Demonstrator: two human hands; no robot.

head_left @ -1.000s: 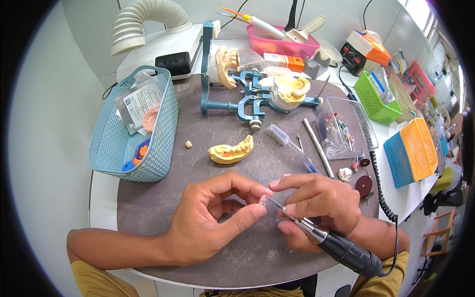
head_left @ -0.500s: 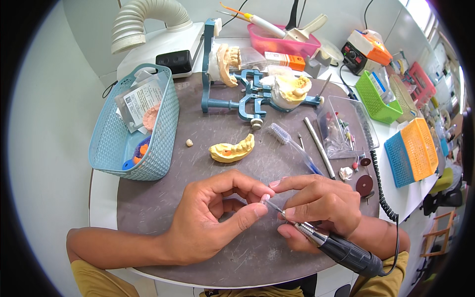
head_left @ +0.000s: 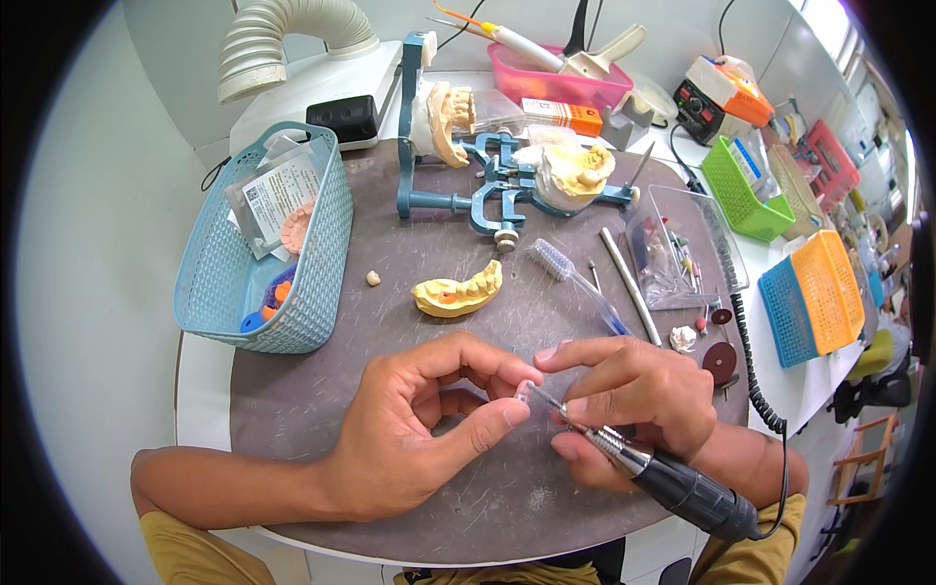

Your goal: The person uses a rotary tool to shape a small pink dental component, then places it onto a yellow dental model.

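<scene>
Between its thumb and forefinger, my left hand [head_left: 439, 419] pinches a small pale dental crown [head_left: 524, 392], mostly covered by the fingertips. My right hand [head_left: 634, 400] grips a black and silver rotary handpiece [head_left: 682, 492] like a pen. The thin bur [head_left: 543, 396] at its front end points left and reaches the crown; whether they touch I cannot tell. Beyond my hands lies a yellow dental model section [head_left: 458, 291] with an orange-red patch. Left of that model sits a small loose tooth-coloured piece [head_left: 372, 279].
A blue articulator [head_left: 492, 200] carrying plaster jaw models stands at the back. On the left is a light-blue basket [head_left: 331, 263]. A brush [head_left: 575, 278], a metal rod [head_left: 629, 283], a clear box of burs [head_left: 682, 255] and brown discs [head_left: 720, 362] lie right. The handpiece's coiled cord [head_left: 749, 361] runs along the right edge.
My right hand and the handpiece have shifted slightly right and up. My left hand keeps its pinch almost in place, and the pale piece appears slightly turned.
</scene>
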